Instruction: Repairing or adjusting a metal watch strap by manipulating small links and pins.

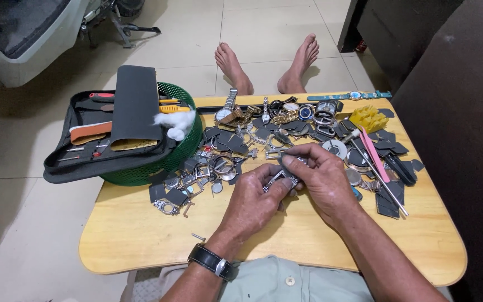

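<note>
At centre frame, the left hand (255,198) and right hand (318,176) both pinch a small metal watch-band piece (279,178) just above the wooden lap table (141,235). Loose watch parts (219,162) lie behind; a green basket (183,151) with a tool pouch (132,112) sits upper left.

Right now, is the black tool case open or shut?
Open: the black tool case lies unfolded across the green basket, with tools showing inside.

no packages, labels, signs or screens show anywhere in view.
</note>
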